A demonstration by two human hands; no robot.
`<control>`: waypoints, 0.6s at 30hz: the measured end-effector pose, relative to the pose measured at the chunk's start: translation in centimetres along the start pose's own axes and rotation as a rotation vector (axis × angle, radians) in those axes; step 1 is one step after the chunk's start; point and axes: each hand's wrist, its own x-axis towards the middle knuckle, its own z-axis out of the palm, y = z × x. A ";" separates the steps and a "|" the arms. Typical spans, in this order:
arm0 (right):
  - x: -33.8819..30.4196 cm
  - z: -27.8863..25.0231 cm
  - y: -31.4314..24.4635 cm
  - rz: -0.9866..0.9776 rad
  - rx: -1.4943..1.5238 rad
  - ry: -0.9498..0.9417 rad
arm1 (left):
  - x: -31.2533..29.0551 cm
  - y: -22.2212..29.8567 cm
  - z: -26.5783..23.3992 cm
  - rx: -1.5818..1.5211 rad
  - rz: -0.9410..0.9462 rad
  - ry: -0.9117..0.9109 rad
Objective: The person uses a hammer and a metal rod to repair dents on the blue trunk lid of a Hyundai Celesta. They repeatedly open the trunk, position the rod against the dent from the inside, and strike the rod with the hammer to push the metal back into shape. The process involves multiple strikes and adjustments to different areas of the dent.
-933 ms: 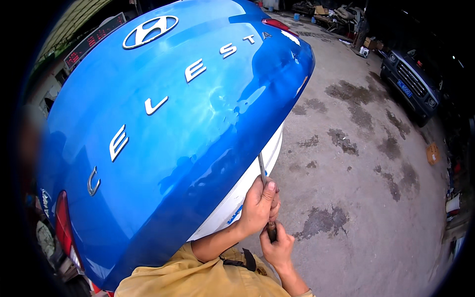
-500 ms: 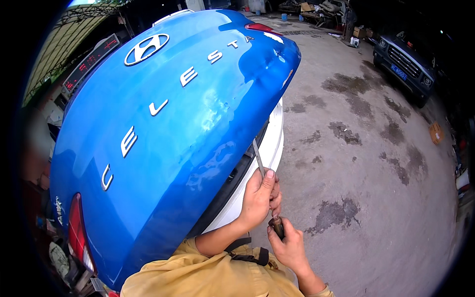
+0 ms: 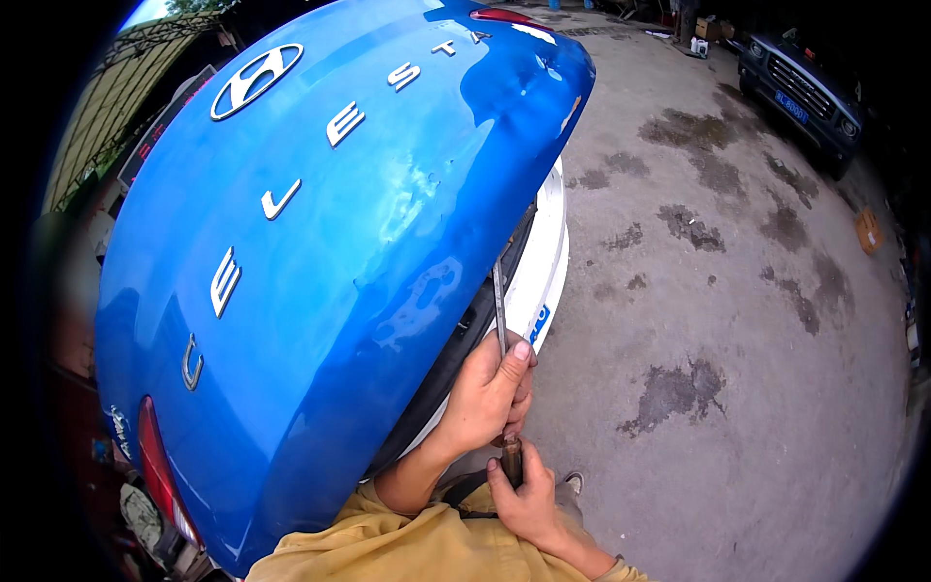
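Observation:
A blue car trunk lid with silver letters fills the left and middle, its right part dented and scuffed. Beneath its lower edge runs a dark gap beside the white bumper. Into that gap goes a long metal pry bar; its tip is hidden under the lid. My left hand is wrapped round the bar's shaft, thumb uppermost, close to the lid's edge. Below it, my right hand grips the bar's brown handle at its butt end.
A red tail light sits at the lid's near left corner. A dark car is parked at the far right. Dark stains mark the concrete floor. An orange-brown round object lies at the right.
The view has shifted, so the lid sits higher and further left. Both hands and the bar appear slightly lower and further left. Part of a blue plate now shows beside the bumper.

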 end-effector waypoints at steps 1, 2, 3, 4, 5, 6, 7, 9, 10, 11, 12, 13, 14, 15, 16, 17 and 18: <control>-0.2 0.2 0.3 -0.084 0.010 0.039 | 0.0 0.1 0.0 -0.050 -0.007 -0.008; -0.1 0.2 0.3 -0.091 0.000 0.046 | 0.1 0.1 -0.1 -0.062 -0.001 -0.022; 0.0 0.3 0.2 -0.098 -0.010 0.051 | 0.1 0.2 -0.3 -0.074 0.006 -0.034; -0.1 0.5 0.1 -0.105 -0.019 0.053 | 0.1 0.2 -0.5 -0.086 0.013 -0.044; 0.0 1.0 0.1 -0.123 -0.019 0.089 | 0.2 0.5 -0.6 -0.062 0.018 -0.051; 0.2 1.4 0.7 -0.147 -0.012 0.116 | 0.3 0.6 -0.6 -0.038 0.022 -0.057; 0.4 1.8 1.7 -0.170 -0.005 0.143 | 0.3 0.6 -0.6 -0.013 0.025 -0.061; 0.7 3.0 3.0 -0.206 0.048 0.181 | 0.5 0.2 -0.9 0.017 0.049 -0.074; 1.2 3.8 3.7 -0.210 0.092 0.196 | 0.7 0.0 -1.2 0.038 0.063 -0.087; 1.6 4.7 4.2 -0.217 0.136 0.202 | 1.0 -0.1 -1.6 0.064 0.101 -0.095; 1.7 5.2 4.5 -0.223 0.180 0.210 | 1.2 -0.1 -1.9 0.091 0.138 -0.106; 1.7 5.2 4.7 -0.292 0.163 0.212 | 1.1 -0.2 -1.9 0.067 0.114 -0.108; 1.6 4.8 4.0 -0.286 0.182 0.197 | 0.9 -0.2 -1.8 0.025 0.114 -0.114; 1.5 4.1 3.2 -0.279 0.201 0.183 | 0.8 -0.2 -1.6 -0.016 0.112 -0.119; 1.3 3.5 2.7 -0.272 0.221 0.168 | 0.8 -0.2 -1.4 -0.058 0.111 -0.124; 0.9 2.8 2.6 -0.253 0.230 0.108 | 0.3 -0.1 -1.3 -0.090 0.094 -0.110; 0.4 1.8 2.0 -0.203 0.151 0.051 | 0.2 -0.1 -1.1 -0.119 0.103 -0.108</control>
